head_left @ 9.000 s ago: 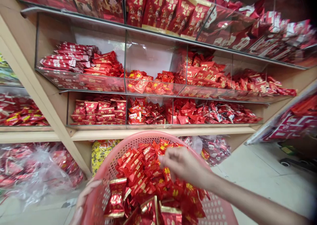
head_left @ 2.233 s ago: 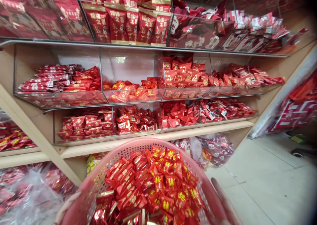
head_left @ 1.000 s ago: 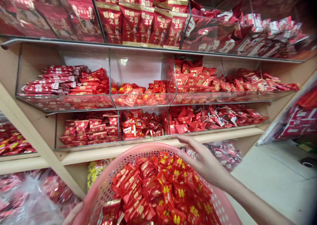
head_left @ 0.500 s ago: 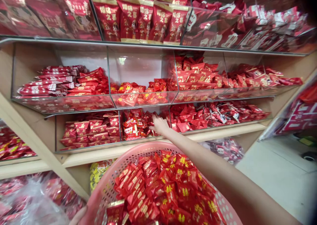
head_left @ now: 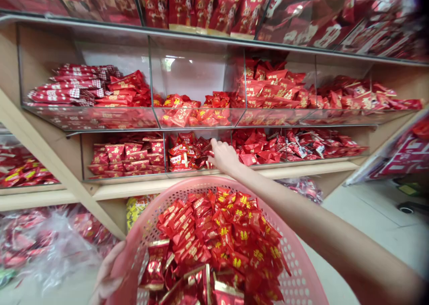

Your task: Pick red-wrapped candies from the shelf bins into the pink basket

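Note:
My left hand [head_left: 107, 276] grips the left side of a pink plastic basket [head_left: 303, 269] with perforated walls. The basket holds many red-wrapped candies [head_left: 231, 233], most with gold characters, and larger dark red and gold packets [head_left: 156, 264] near me. Beyond its far rim, my right hand [head_left: 225, 157] reaches into a clear compartment on the lower shelf. Its thumb and forefinger are apart, at the right side of a heap of mixed red wrapped candies [head_left: 181, 155]. No held candy shows; the other fingers are partly hidden.
Clear-fronted bins of red packets line the shelves, including square packets [head_left: 134, 159] to the left and red candies [head_left: 256, 150] to the right. A wooden ledge [head_left: 301, 168] runs below. Plastic bags [head_left: 56, 247] lie low at left; tiled floor [head_left: 362, 215] shows at right.
The shelves sit higher in view and more of the basket shows, with more dark red packets visible. My right hand stays at the same compartment, and more of my left hand is visible.

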Available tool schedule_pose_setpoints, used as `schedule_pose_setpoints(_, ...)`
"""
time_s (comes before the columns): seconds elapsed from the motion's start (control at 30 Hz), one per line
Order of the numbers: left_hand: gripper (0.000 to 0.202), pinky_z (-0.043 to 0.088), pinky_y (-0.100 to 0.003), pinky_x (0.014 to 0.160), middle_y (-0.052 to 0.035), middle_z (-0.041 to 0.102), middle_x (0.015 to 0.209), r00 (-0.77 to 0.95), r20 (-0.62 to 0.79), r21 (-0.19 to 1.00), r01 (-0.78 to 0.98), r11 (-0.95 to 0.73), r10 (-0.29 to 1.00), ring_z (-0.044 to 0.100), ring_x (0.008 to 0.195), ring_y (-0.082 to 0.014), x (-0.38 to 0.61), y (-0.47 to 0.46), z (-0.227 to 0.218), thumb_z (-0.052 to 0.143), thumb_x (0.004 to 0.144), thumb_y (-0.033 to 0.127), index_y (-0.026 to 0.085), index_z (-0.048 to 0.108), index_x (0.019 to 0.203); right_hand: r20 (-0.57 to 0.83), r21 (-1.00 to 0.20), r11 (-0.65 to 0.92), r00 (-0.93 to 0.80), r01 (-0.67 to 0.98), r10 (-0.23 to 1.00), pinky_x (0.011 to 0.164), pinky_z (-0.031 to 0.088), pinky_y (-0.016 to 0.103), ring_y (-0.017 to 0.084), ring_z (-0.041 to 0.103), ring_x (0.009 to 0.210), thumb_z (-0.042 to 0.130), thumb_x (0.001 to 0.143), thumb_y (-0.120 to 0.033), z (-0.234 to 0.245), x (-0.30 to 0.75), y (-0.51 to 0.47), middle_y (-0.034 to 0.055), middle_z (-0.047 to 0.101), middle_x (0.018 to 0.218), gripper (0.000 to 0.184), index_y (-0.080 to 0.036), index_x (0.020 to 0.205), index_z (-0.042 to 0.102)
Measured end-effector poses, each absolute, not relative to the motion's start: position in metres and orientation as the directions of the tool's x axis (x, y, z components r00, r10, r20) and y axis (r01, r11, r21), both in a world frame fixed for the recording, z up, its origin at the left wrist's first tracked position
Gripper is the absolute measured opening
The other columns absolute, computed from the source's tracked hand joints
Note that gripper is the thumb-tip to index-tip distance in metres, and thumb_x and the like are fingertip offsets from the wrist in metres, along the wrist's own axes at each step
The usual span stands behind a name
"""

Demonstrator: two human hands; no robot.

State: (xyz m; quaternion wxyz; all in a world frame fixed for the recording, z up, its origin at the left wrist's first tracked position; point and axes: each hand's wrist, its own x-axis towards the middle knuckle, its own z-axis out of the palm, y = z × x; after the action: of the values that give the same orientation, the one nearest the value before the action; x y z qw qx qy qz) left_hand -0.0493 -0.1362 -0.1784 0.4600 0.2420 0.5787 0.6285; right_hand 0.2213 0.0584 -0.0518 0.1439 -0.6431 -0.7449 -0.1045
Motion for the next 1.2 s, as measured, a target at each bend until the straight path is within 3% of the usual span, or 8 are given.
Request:
schedule_pose_setpoints(0.1,0.046,0.043,-0.051,0.095,0.0058,0.063,0.115,-0.361,-0.341,0.89,-0.422,0.174,0.868,0.043,0.121,-0.0345,-0.031,-0.147,-0.156,0.058,0.064,0.041,0.038,0.058,0.11,0.4,-0.045,0.224,-0.187,0.974,0.897,0.078,0.041,0.037,0.028,0.054,0.097,0.049,0.082,-0.029,-0.041,0.233,0.021,0.014,0.059,0.103,0.035,-0.014,0.113,0.041)
schedule_pose_setpoints(0.2,0.046,0.039,-0.043,0.1,0.0066,0.062,0.117,-0.403,-0.338,0.865,-0.489,0.112,0.85,0.04,0.124,-0.0296,-0.02,-0.149,-0.145,0.056,0.064,0.034,0.033,0.059,0.109,0.393,-0.193,0.363,-0.267,0.912,0.88,0.075,0.043,0.034,0.024,0.057,0.091,0.049,0.082,-0.03,-0.04,0.248,-0.026,0.0114,0.06,0.102,0.037,-0.016,0.115,0.041)
schedule_pose_setpoints(0.37,0.05,0.033,-0.045,0.104,0.0057,0.064,0.115,-0.42,-0.374,0.85,-0.511,0.125,0.827,0.042,0.123,-0.0304,-0.021,-0.146,-0.148,0.057,0.063,0.033,0.033,0.057,0.113,0.215,-0.458,0.463,-0.41,0.759,0.886,0.074,0.047,0.033,0.022,0.058,0.092,0.053,0.08,-0.031,-0.062,0.268,-0.106,0.008,0.061,0.105,0.044,-0.02,0.12,0.039)
schedule_pose_setpoints(0.57,0.048,0.029,-0.043,0.106,0.006,0.061,0.119,-0.421,-0.319,0.877,-0.471,0.096,0.849,0.044,0.121,-0.0281,-0.024,-0.146,-0.154,0.054,0.066,0.034,0.034,0.057,0.114,0.029,-0.548,0.478,-0.555,0.687,0.831,0.075,0.049,0.034,0.021,0.057,0.091,0.055,0.079,-0.027,-0.076,0.263,-0.168,0.0076,0.061,0.101,0.047,-0.02,0.123,0.042)
schedule_pose_setpoints(0.67,0.046,0.024,-0.045,0.108,0.0071,0.062,0.117,-0.43,-0.354,0.864,-0.49,0.114,0.831,0.042,0.123,-0.0279,-0.021,-0.147,-0.15,0.054,0.066,0.033,0.034,0.058,0.112,-0.014,-0.494,0.56,-0.65,0.665,0.76,0.079,0.047,0.035,0.02,0.056,0.088,0.057,0.078,-0.022,-0.079,0.252,-0.181,0.0063,0.061,0.099,0.045,-0.02,0.122,0.045)
schedule_pose_setpoints(0.77,0.044,0.021,-0.046,0.109,0.0071,0.062,0.116,-0.432,-0.357,0.857,-0.505,0.107,0.828,0.04,0.124,-0.0284,-0.019,-0.147,-0.147,0.055,0.066,0.03,0.034,0.059,0.11,-0.021,-0.362,0.673,-0.727,0.645,0.686,0.082,0.045,0.038,0.021,0.054,0.09,0.057,0.08,-0.025,-0.089,0.243,-0.186,0.0057,0.06,0.101,0.046,-0.021,0.124,0.044)
schedule_pose_setpoints(1.03,0.044,0.018,-0.045,0.11,0.0075,0.057,0.124,-0.406,-0.302,0.858,-0.51,0.06,0.863,0.037,0.126,-0.0285,-0.027,-0.148,-0.164,0.056,0.069,0.033,0.034,0.058,0.113,0.121,-0.101,0.766,-0.756,0.635,0.643,0.066,0.042,0.03,0.018,0.053,0.075,0.044,0.089,-0.037,-0.109,0.233,-0.188,0.0028,0.06,0.085,0.037,-0.021,0.123,0.044)
schedule_pose_setpoints(1.2,0.042,0.028,-0.038,0.108,0.009,0.059,0.122,-0.431,-0.3,0.856,-0.515,0.04,0.851,0.037,0.127,-0.0266,-0.024,-0.148,-0.161,0.059,0.065,0.035,0.032,0.061,0.107,0.249,-0.027,0.758,-0.73,0.651,0.636,0.063,0.04,0.028,0.014,0.052,0.067,0.04,0.092,-0.031,-0.143,0.228,-0.192,-0.0016,0.061,0.078,0.026,-0.026,0.116,0.049)
